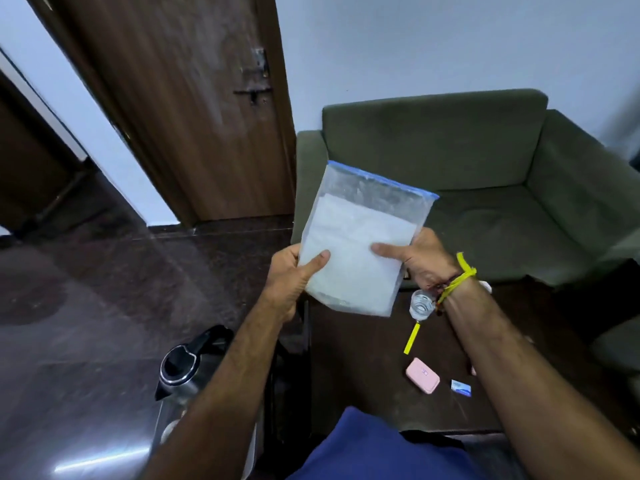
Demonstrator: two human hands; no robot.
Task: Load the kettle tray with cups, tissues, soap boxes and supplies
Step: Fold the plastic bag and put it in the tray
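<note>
Two hands on one item: a clear zip bag (360,244) with a blue seal strip, holding a flat white stack, probably tissues. Held upright in the air in front of a green armchair (485,174), above the dark desk (363,393).

Left hand (291,275): closed on the bag's lower left edge, thumb across the front.
Right hand (419,258): closed on the lower right edge, thumb on the front, fingers hidden behind.

Kettle (183,368): low left, well apart from the bag; its tray is mostly hidden by the left forearm.

Handling note: keep the bag flat, carry it down and left, and lay it beside the kettle rather than against it.

On the desk: pink case (422,375), small glass (420,304), yellow strip (412,338).
</note>
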